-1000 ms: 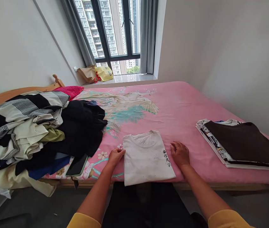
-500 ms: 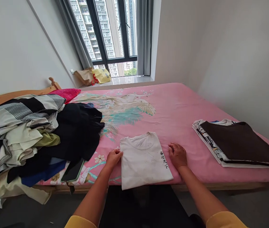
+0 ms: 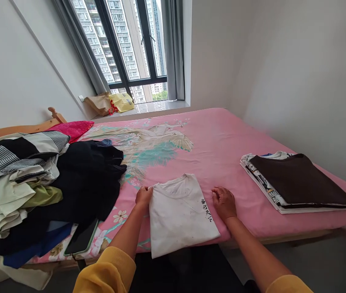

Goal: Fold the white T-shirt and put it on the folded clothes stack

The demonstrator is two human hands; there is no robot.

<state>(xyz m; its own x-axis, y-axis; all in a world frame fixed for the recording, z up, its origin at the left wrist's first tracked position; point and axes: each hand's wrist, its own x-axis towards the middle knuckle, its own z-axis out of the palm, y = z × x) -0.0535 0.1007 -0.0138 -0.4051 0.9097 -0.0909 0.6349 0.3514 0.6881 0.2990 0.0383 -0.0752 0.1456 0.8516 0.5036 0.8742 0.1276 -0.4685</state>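
A folded white T-shirt with black characters on its right edge lies at the near edge of the pink bed. My left hand has its fingers curled on the shirt's upper left corner, by the collar. Beside the shirt's right edge, my right hand rests on the sheet with fingers loosely bent, touching or nearly touching the cloth. Both arms wear yellow sleeves.
A heap of unfolded clothes, black, striped and olive, covers the bed's left side, with a phone at its near edge. A stack of folded shirts, dark brown on top, sits at the right. Bags stand on the window sill.
My left hand has slid up along the shirt's left edge to its top corner. My right hand has stayed beside the right edge. The camera has turned a little to the right.
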